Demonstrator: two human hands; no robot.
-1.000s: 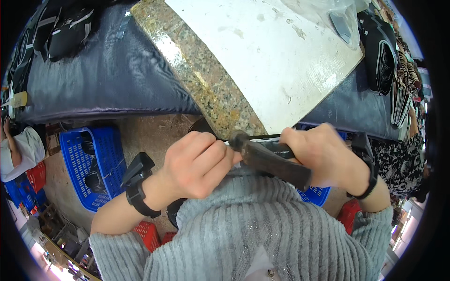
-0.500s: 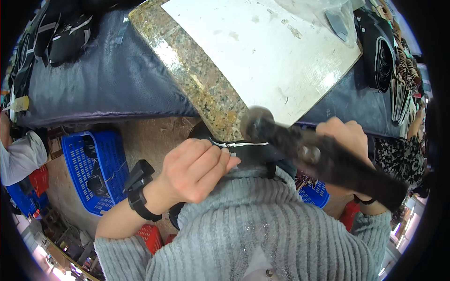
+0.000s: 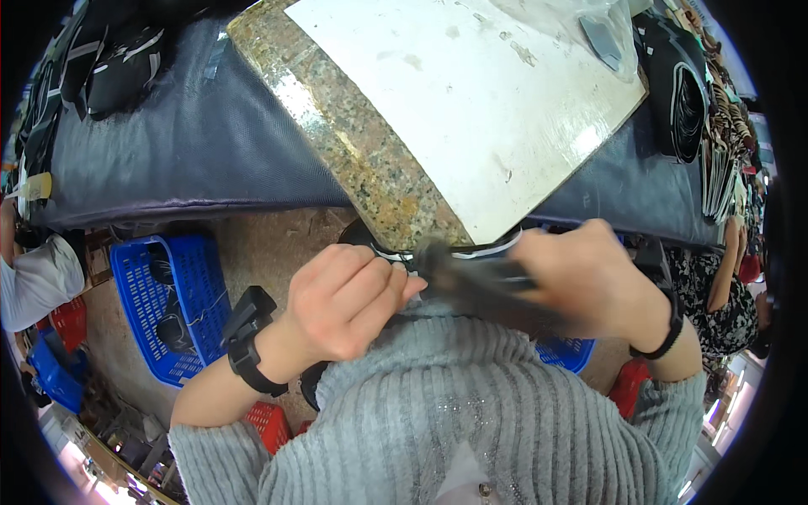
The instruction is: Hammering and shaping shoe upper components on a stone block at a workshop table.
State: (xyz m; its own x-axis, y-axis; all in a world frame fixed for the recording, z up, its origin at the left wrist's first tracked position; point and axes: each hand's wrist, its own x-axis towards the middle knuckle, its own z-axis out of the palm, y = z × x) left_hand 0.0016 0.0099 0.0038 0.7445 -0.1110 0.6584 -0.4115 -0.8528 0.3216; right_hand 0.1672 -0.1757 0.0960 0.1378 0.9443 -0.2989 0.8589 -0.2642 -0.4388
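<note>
My left hand [image 3: 345,301] is closed in a pinch on the edge of a black piece with a white strip [image 3: 495,249], which lies against the near corner of a granite slab [image 3: 374,156]. In my right hand [image 3: 585,282] is a dark hammer [image 3: 484,292], smeared by motion. Its head is down at the slab's corner, right beside my left fingertips; whether it touches the piece I cannot tell. Much of the black piece is hidden behind the hammer and my hands.
A scuffed white board [image 3: 471,109] covers most of the slab, with a clear plastic bag [image 3: 610,38] at its far right. Dark padded bench [image 3: 185,151] lies beneath. Black rolled pieces [image 3: 680,101] stand right. A blue basket [image 3: 160,303] is at left; other people sit at both sides.
The hammer has swung down from a raised position to the slab's corner, and my right hand has come down and inward with it. My left hand has hardly moved.
</note>
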